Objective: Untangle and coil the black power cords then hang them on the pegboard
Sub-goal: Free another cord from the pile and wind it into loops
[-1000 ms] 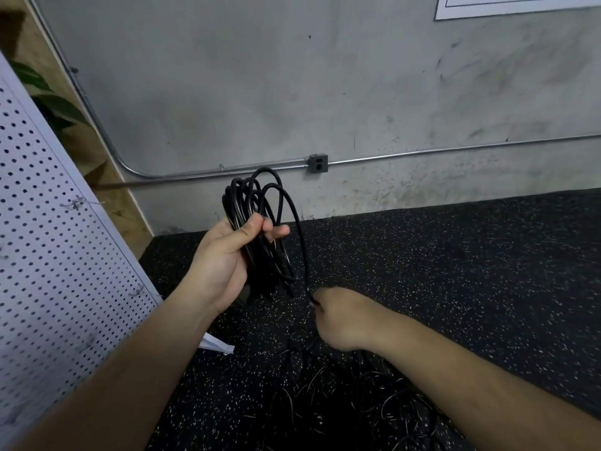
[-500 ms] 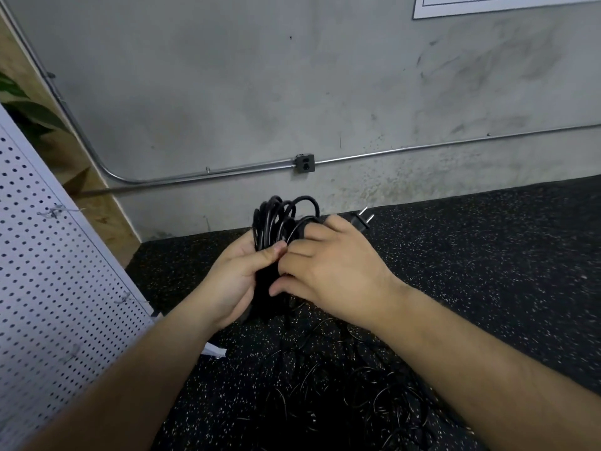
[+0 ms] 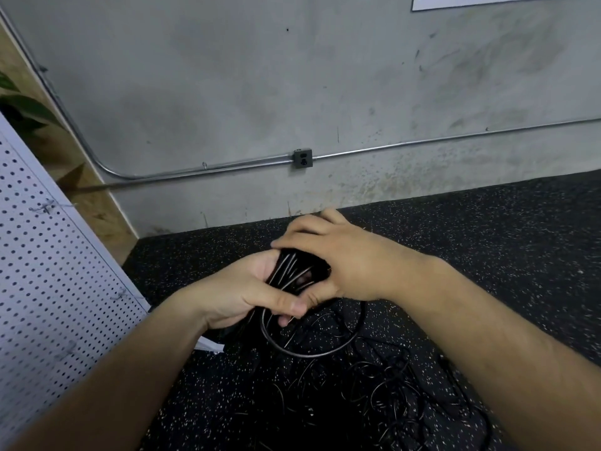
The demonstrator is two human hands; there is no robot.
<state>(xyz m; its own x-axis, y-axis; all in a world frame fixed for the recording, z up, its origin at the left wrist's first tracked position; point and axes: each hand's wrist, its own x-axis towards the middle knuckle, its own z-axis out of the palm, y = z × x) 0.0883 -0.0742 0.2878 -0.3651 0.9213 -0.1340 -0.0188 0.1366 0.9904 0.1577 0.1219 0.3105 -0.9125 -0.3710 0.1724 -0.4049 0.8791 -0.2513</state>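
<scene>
The coiled bundle [image 3: 292,271] of black power cord is a tight sheaf of glossy strands, held up off the floor [image 3: 487,239] between both hands. The left hand [image 3: 240,294] grips it from below with the thumb laid across, and the right hand [image 3: 338,255] curls over its top. One slack loop [image 3: 309,354] of cord sags out beneath the left thumb. Under that, a tangle of cords [image 3: 390,395] sprawls on the dark speckled floor, thin black strands crossing every way. The white pegboard [image 3: 48,271] stands at the left, near the bundle, with small wire hooks [image 3: 45,208] sticking out of it.
</scene>
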